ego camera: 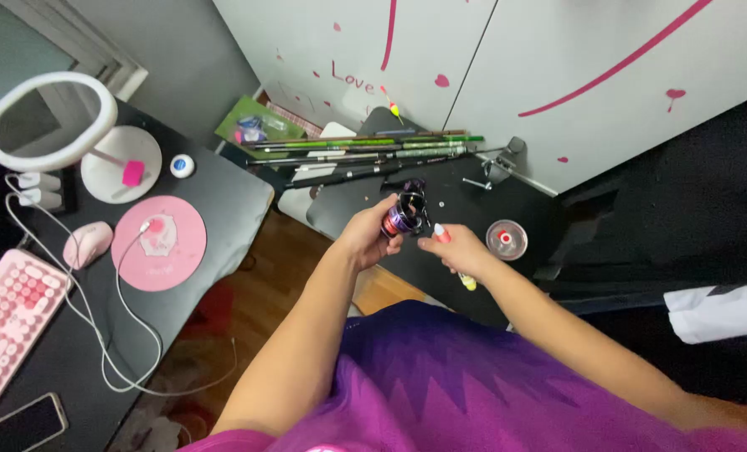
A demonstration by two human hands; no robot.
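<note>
Two bare hands meet over a dark tabletop (474, 188) in the head view. Left hand (363, 236) is curled tight round a small fishing reel (404, 214), a rounded metal body, glossy black with purple and red bands, held up above the table's near edge. Right hand (457, 249) sits just beside the reel, fingers pinched together on a thin stick-like item (467, 282) with a yellowish tip poking out below the palm; what it is, cannot tell.

Behind the hands, several slim fishing rods (365, 151) lie bundled lengthwise, green and dark, smooth-shafted. A round clear spool (507, 239) with a red centre lies flat on the table, right of the right hand.

Off to the left, a separate dark desk (231, 197) carries a white ring-shaped mirror (51, 119) on a disc base, a round pink mouse pad (158, 243), a pink mouse (87, 244), a pink round-keyed keyboard (9, 322) and a flat dark phone (22, 423). White cables loop across it. Purple zigzag fabric fills the bottom.
</note>
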